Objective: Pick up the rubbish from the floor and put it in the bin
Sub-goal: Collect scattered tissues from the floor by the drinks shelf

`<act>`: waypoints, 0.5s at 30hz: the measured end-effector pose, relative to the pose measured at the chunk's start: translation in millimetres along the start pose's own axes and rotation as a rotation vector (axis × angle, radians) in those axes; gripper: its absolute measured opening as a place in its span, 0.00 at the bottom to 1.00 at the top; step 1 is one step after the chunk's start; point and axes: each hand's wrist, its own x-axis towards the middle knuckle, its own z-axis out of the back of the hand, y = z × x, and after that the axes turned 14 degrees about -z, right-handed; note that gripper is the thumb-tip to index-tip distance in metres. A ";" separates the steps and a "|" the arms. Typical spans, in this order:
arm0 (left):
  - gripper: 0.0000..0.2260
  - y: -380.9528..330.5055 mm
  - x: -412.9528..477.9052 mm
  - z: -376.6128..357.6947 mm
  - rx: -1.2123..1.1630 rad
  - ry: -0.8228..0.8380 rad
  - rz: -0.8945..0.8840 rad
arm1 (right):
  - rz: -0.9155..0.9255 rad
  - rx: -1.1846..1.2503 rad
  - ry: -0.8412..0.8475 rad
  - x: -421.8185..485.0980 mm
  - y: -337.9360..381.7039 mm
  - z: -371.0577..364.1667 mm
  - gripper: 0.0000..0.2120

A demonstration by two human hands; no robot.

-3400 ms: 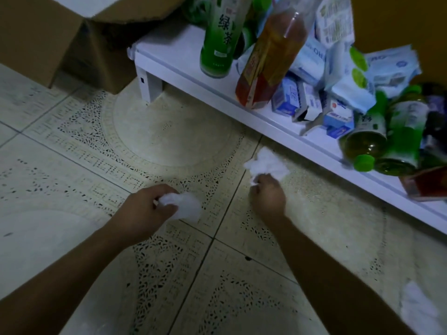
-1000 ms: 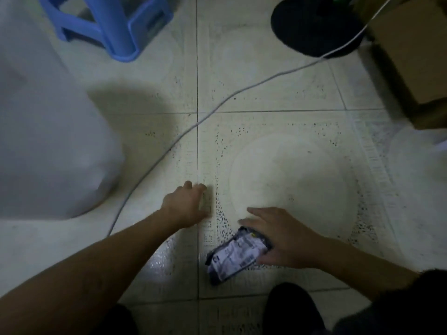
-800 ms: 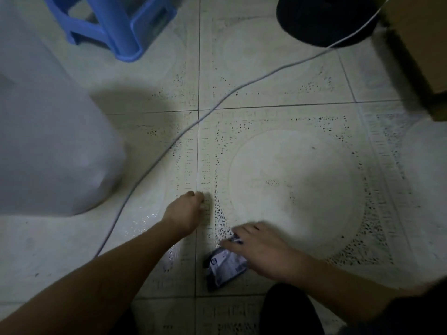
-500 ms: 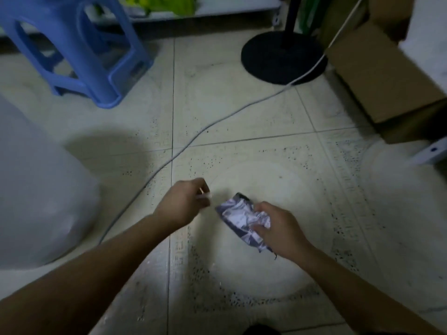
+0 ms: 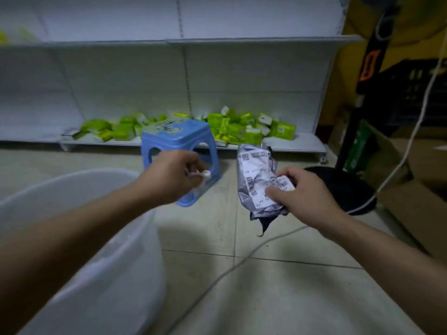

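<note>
My right hand [image 5: 300,189] grips a crumpled grey plastic mailing bag [image 5: 257,180] with white barcode labels, held up in the air right of centre. My left hand [image 5: 174,176] pinches a small white scrap [image 5: 203,174] between its fingertips, just beyond the far right edge of the bin. The bin [image 5: 101,238] is a large translucent white tub at the lower left, and my left forearm crosses over it. Its inside is not visible.
A blue plastic stool [image 5: 179,139] stands on the tiled floor behind my hands. White shelving [image 5: 217,68] with green packets [image 5: 242,126] lines the back. A fan's black base [image 5: 348,187] and white cable [image 5: 242,259] lie to the right, beside cardboard boxes [image 5: 416,184].
Both hands rose from the floor, the right lifting the grey bag and the left a small white scrap. The view tilted up from the floor, and the bin now sits under my left arm.
</note>
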 end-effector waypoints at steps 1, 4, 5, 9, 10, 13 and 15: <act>0.03 19.0 -12.0 15.9 -0.002 -0.033 0.032 | 0.012 0.025 0.025 -2.1 16.2 -13.8 0.08; 0.05 70.7 -58.7 47.3 0.021 -0.110 0.132 | 0.063 0.036 0.084 -16.8 62.7 -63.0 0.13; 0.06 84.8 -74.8 54.4 0.012 -0.144 0.170 | 0.108 0.004 0.092 -22.5 78.9 -81.9 0.14; 0.06 129.7 -130.6 74.6 0.025 -0.176 0.291 | 0.242 -0.080 0.198 -38.5 132.5 -170.2 0.14; 0.06 138.2 -141.5 77.5 0.036 -0.164 0.301 | 0.256 -0.120 0.225 -40.3 140.6 -192.0 0.13; 0.09 156.3 -167.3 79.9 0.120 -0.085 0.373 | 0.303 -0.365 0.336 -42.2 149.5 -242.3 0.13; 0.18 164.3 -176.1 77.5 0.160 -0.047 0.389 | 0.330 -0.506 0.389 -44.3 142.8 -258.8 0.22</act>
